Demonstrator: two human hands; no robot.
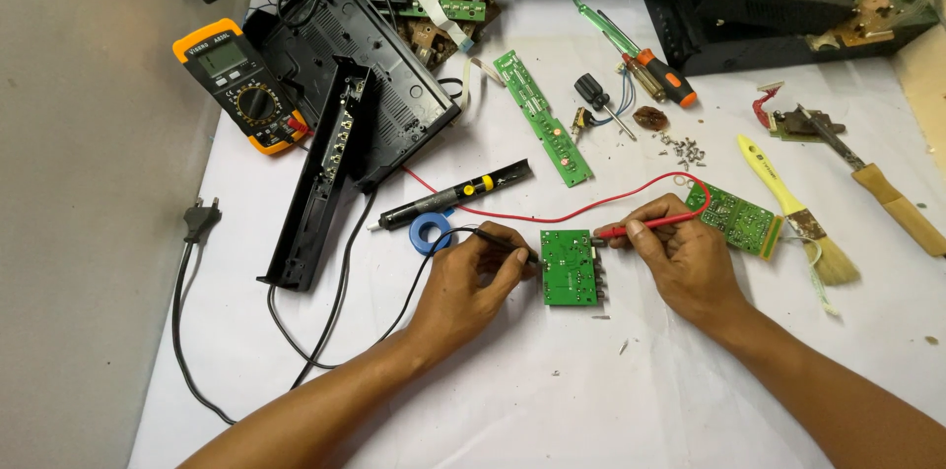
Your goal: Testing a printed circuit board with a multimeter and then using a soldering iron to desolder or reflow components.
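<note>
**K:** Grip check: left hand (468, 277) pinches the black probe (498, 239) pen-style, fingers closed on its shaft. Right hand (680, 257) does the same with the red probe (645, 225).

**M:** Where do the tips sit?

**K:** Black tip at the left edge of the small green circuit board (569, 267), red tip at its upper right edge. Can't tell the exact pads, too small.

**M:** Board itself?

**K:** Roughly square, green, solder side up with pale traces and dots. A row of dark parts sticks out along its right edge. It lies flat on the white sheet (552, 400), between the two hands, near the middle of the view.

**M:** Leads?

**K:** Red lead (552, 213) arcs up over the right hand and runs left toward the black casing (365, 55). Black lead (394, 316) loops down under the left wrist, also heading left. Orange multimeter (241, 85) sits at the sheet's upper left, well apart from the board.

**M:** Anything close by?

**K:** Blue tape roll (431, 231) just beside the left hand, soldering iron (453, 195) above it. Second green board (734, 218) just right of the right hand, paintbrush (798, 213) past that. Long narrow green board (542, 116) and screwdrivers (631, 60) farther up.
</note>
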